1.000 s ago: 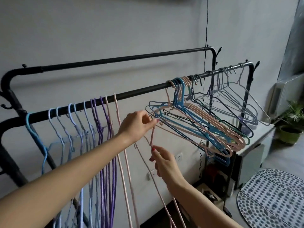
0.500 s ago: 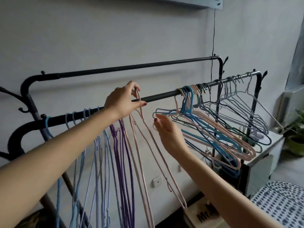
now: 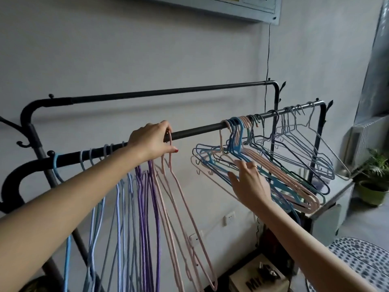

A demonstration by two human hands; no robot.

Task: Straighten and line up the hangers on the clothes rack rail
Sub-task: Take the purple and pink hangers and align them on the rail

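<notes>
Head view: my left hand (image 3: pixel 152 142) is pinched on the hook of a thin pink wire hanger (image 3: pixel 185 199) on the black metal rack rail (image 3: pixel 197 130). My right hand (image 3: pixel 249 184), fingers apart, touches the tangled blue-and-pink hanger bunch (image 3: pixel 273 171) at 3 o'clock. Left group hangs straight; right bunch undone.

Home room: clothes rack (image 3: pixel 200 131), potted plant (image 3: pixel 374 182).

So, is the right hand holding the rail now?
No, the right hand reaches into the tangled hangers below the rail, fingers spread.
</notes>
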